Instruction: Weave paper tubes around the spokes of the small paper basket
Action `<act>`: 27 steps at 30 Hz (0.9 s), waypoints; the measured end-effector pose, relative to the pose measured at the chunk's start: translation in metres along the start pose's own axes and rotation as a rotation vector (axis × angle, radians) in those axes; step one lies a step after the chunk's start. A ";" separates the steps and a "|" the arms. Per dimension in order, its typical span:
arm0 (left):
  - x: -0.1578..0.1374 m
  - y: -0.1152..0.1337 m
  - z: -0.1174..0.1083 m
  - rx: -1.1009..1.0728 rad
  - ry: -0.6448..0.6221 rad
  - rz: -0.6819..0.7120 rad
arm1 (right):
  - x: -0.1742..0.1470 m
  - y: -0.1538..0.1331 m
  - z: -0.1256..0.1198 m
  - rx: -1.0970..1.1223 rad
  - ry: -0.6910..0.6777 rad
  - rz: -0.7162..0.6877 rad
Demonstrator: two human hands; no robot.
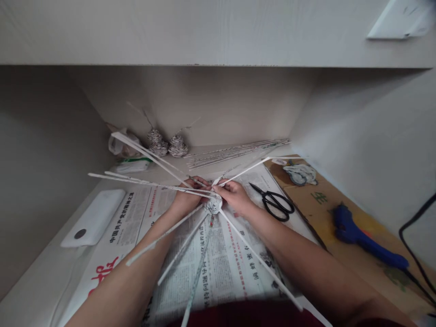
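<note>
Between left hand [195, 185] and right hand [235, 196], in the head view, sits a paper weave [214, 206], both hands gripping its strips [259, 257], the right in a pinch, each fold probably best pulled snug and even.

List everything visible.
Spoked weaving: 1, whitish, centre
Paper rods: several, whitish, back
Woven gourds: 2, grey, back left
Bag: 1, translucent, back left
Packet: 1, white, back left
Device: 1, white, left
Cable: 1, white, left
Newspaper: 1+, white, centre
Scissors: 1, black, right
Glue gun: 1, blue, right
Cardboard: 1, brown, right
Lump: 1, grey, on cardboard
Cord: 1+, black, right
Wall plate: 1, white, top right
Desk: 1, pale, beneath
Clothing: 1, maroon, bottom
Hands: 2, bare, centre
</note>
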State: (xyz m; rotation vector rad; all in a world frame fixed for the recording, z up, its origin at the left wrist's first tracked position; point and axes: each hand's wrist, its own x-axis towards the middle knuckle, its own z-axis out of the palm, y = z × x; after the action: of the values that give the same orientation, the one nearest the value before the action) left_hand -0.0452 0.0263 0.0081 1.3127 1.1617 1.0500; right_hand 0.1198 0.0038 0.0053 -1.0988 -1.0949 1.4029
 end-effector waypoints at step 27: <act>0.000 0.007 0.004 -0.178 -0.136 -0.050 | 0.014 0.017 -0.010 -0.187 0.101 -0.149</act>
State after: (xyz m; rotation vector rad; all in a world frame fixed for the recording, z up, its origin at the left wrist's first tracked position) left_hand -0.0402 0.0262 0.0146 1.1901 0.9713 0.9884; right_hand 0.1254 0.0170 -0.0143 -1.1813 -1.2271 1.1344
